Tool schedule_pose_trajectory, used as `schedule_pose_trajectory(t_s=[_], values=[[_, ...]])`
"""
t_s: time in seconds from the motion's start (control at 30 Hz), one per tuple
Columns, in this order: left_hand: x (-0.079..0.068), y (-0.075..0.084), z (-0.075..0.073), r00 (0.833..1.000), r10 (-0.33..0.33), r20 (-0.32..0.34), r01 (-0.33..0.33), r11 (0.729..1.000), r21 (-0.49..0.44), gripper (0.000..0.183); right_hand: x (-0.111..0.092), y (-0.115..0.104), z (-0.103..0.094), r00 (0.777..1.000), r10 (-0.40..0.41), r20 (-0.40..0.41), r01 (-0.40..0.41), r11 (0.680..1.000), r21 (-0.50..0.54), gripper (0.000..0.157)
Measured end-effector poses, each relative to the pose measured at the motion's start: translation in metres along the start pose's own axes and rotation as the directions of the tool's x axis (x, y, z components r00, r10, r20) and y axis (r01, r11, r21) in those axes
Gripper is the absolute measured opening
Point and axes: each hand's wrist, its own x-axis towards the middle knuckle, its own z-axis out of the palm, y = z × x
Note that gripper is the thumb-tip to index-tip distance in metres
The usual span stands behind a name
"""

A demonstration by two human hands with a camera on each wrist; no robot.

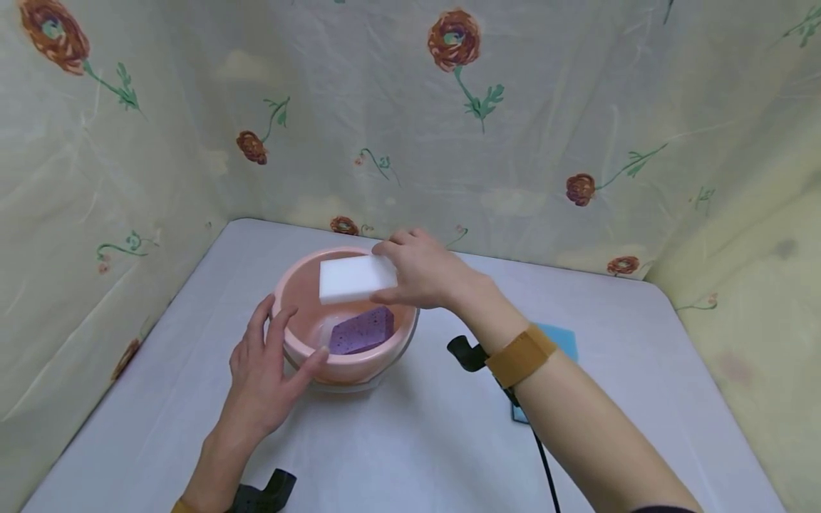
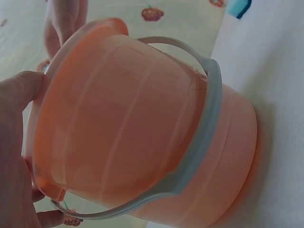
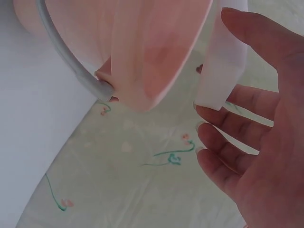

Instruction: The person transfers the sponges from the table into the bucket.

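My right hand (image 1: 426, 271) pinches a white sponge block (image 1: 354, 279) between thumb and fingers, over the mouth of a pink bucket (image 1: 362, 369). In the right wrist view the block (image 3: 221, 64) stands beside the bucket's rim, with the thumb on one side and fingertips on the other. A purple sponge (image 1: 362, 332) with small holes lies inside the bucket. My left hand (image 1: 266, 374) grips the bucket's near left rim, fingers spread and thumb on the front edge. The bucket's grey handle (image 2: 199, 137) hangs down its near side.
On the white-covered table (image 1: 442, 449), a light-blue flat thing (image 1: 564, 340) lies partly hidden beneath my right forearm. A floral curtain (image 1: 398, 107) rises behind the table and along both sides. Wrist straps with black camera mounts sit on both arms; a black cable (image 1: 547, 467) trails by the right one.
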Motion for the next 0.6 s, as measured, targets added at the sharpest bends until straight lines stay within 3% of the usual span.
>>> schedule_pose_trajectory(t_s=[0.37, 0.6], values=[[0.002, 0.0, -0.001, 1.0, -0.02, 0.018, 0.02, 1.0, 0.008, 0.082, 0.013, -0.01, 0.013, 0.995, 0.002, 0.102, 0.001, 0.999, -0.036, 0.067], [0.002, -0.003, -0.001, 1.0, 0.001, 0.024, -0.002, 1.0, 0.01, 0.079, 0.021, -0.017, 0.021, 0.991, -0.012, 0.136, 0.024, 0.996, -0.081, 0.069]])
